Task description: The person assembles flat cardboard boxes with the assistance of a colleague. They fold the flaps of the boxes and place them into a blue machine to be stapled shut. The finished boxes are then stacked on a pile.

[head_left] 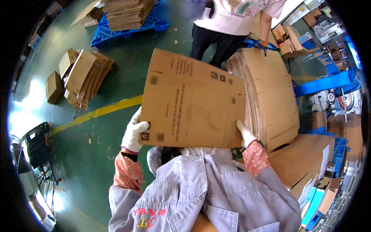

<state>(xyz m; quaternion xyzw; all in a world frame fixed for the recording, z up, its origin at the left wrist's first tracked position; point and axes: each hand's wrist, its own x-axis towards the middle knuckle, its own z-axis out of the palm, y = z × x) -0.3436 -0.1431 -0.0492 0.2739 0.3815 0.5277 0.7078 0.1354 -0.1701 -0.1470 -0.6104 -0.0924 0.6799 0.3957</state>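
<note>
A flat brown cardboard sheet (193, 104), printed with dark lettering, symbols and a line drawing, is held up in front of my body. My left hand (134, 132), in a white glove, grips its lower left edge, thumb on the printed face. At the lower right edge, my right hand (245, 134) holds it the same way, also gloved in white. The fingers behind the sheet are hidden on both sides. The sheet tilts a little, its far left corner highest in view.
A tall stack of flat cardboard (266, 100) stands to my right. Beyond the sheet is a co-worker (232, 19) with a gloved hand (261, 47) above that stack. More cardboard (87, 77) leans at left; a blue pallet (112, 33) bears another pile. Scraps litter the green floor (92, 145).
</note>
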